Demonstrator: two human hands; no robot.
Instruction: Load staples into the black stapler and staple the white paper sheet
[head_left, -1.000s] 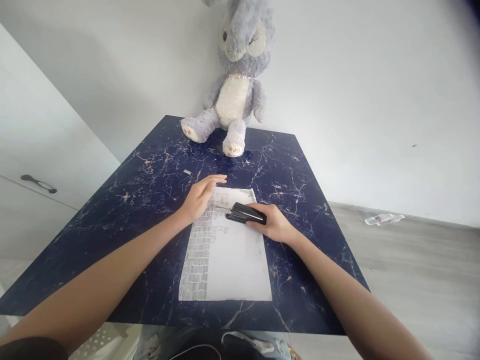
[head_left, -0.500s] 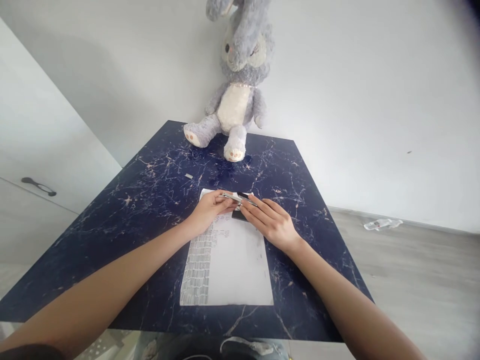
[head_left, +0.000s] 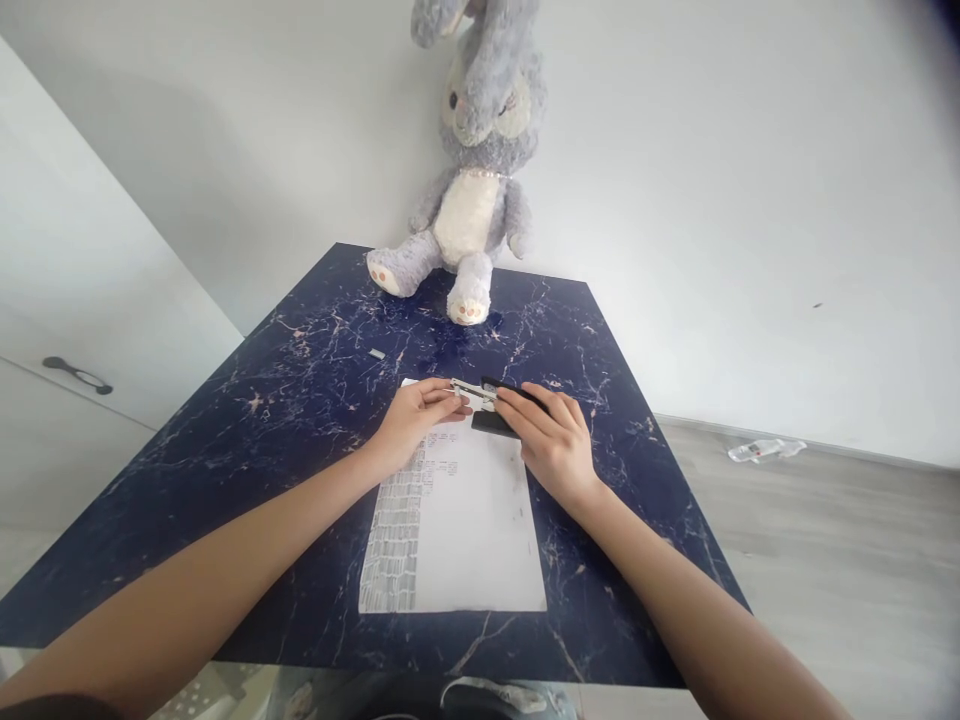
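Note:
A black stapler (head_left: 496,418) lies swung apart over the far end of a printed white sheet (head_left: 457,520) on the dark blue marble table (head_left: 300,400). My right hand (head_left: 551,440) is wrapped round its black body. My left hand (head_left: 416,415) pinches the front tip of the stapler's silver metal rail (head_left: 474,391). Both hands are closed on the stapler.
A small strip of staples (head_left: 377,353) lies on the table beyond my left hand. A grey plush rabbit (head_left: 469,170) sits at the far edge against the white wall. White cabinet with a dark handle (head_left: 77,375) at left. A plastic bottle (head_left: 765,449) lies on the floor at right.
A second ago the stapler lay closed under my right hand and my left hand lay flat on the sheet. The stapler is now swung apart, with my left fingers pinching its metal rail.

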